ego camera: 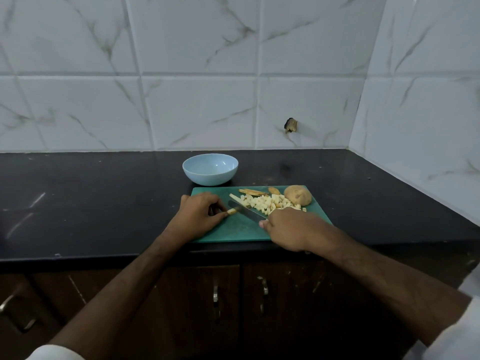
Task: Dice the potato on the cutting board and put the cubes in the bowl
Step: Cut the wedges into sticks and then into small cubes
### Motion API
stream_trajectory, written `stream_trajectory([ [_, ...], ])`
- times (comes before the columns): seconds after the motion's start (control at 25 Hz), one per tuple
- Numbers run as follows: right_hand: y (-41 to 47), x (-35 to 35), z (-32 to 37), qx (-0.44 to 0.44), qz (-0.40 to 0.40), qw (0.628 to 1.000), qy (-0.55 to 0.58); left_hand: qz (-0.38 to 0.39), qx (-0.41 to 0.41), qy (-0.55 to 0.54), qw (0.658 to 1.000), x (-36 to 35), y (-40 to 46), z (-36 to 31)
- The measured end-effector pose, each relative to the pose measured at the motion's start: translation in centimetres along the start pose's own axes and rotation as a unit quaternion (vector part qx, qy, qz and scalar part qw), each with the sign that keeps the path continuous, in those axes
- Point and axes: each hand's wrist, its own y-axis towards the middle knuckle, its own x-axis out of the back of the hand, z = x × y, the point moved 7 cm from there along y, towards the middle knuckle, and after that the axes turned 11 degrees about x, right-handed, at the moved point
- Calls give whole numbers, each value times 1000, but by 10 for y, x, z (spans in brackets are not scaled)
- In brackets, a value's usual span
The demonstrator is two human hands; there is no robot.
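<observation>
A green cutting board (233, 231) lies on the black counter. My left hand (198, 215) pinches a small potato strip (232, 210) at the board's left side. My right hand (288, 228) grips a knife (246, 211), whose blade lies across the board just right of the strip. A pile of pale potato cubes (271, 203) sits behind the blade. Thin potato slices (250, 192) and an uncut potato piece with skin (298, 195) lie at the board's far edge. A light blue bowl (210, 169) stands behind the board and holds nothing.
The black counter (91, 203) runs left and right of the board. Tiled walls close the back and right side. Dark cabinet doors with metal handles (215, 297) are below the counter's front edge.
</observation>
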Motion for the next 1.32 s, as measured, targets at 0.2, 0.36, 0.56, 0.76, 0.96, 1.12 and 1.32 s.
stream_trajectory([
  [0.2,-15,-6,-6,1,17,1000,8,7,9,-12,1000,-2,2,3],
  [0.36,-34,3,-5,0,23,998,-51,-4,-5,-7,1000,0,1,1],
  [0.56,-21,27,0,0,-13,998,-60,-5,-9,-13,1000,1,-3,0],
  [0.76,-4,13,11,6,4,999,-46,9,-9,-81,997,1,-3,4],
  [0.96,5,8,19,19,41,999,-19,12,7,-115,993,3,-2,5],
  [1.12,-15,0,12,17,39,999,-18,9,13,-115,993,2,-2,7],
  [1.32,-28,13,2,0,52,999,-11,4,23,-125,992,4,-3,7],
])
